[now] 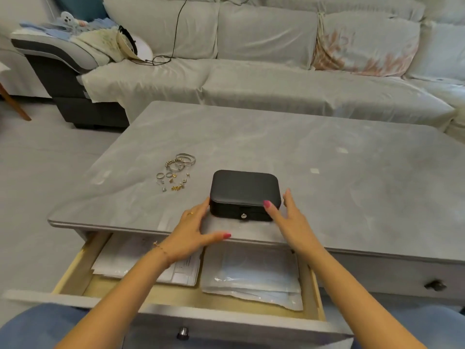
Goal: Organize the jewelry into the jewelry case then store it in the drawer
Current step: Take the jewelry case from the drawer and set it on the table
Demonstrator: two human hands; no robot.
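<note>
A black jewelry case (pixel 243 190), lid closed and snap button facing me, sits near the front edge of the grey table (pixel 327 172). My left hand (pixel 195 229) is at its left front corner with straight fingers touching the side. My right hand (pixel 285 215) is at its right front corner, fingers spread, a fingertip on the case's edge. A small heap of jewelry (pixel 176 172), silver bangles, rings and small gold pieces, lies on the table to the left of the case. Below the table edge the drawer (pixel 75 268) stands pulled out.
The drawer holds stacks of papers (pixel 176 268) and plastic sleeves (pixel 251 275). A second drawer knob (pixel 435 285) shows at right. A covered sofa (pixel 276 71) runs behind the table, with cloths, a fan and a cable at its left end.
</note>
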